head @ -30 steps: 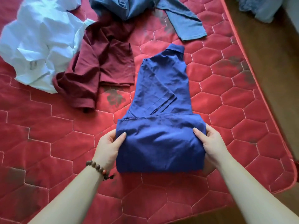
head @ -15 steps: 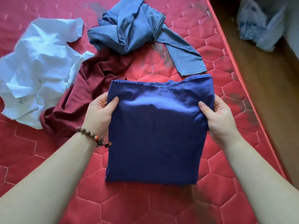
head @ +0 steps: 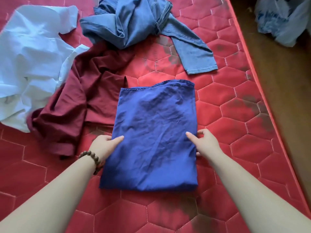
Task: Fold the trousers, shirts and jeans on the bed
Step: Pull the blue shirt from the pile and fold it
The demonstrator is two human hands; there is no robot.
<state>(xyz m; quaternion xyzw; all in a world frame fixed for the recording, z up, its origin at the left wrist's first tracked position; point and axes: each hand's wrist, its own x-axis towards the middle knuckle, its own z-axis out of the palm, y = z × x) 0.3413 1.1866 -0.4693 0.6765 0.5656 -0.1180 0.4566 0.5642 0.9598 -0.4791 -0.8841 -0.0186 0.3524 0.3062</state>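
A dark blue shirt point(head: 154, 132) lies folded into a flat rectangle on the red quilted bed point(head: 235, 135), near its front. My left hand point(head: 104, 145), with a bead bracelet on the wrist, holds the shirt's left edge, thumb on top. My right hand point(head: 205, 143) holds the right edge the same way, with its fingers tucked at the side. A crumpled maroon shirt point(head: 80, 106) lies just left of the blue one and touches it. Light blue jeans point(head: 134, 22) sit bunched at the far middle. A rumpled white shirt point(head: 30, 56) lies at the far left.
The bed's right edge runs diagonally beside a brown wooden floor point(head: 286, 98). A pale plastic bag point(head: 282, 19) sits on that floor at the top right. Bare red quilt shows to the right of the blue shirt and in front of it.
Both hands lifted the blue shirt's lower half and folded it up over the collar. The shirt now lies flat as a rectangle, and the hands have slid back along its sides.
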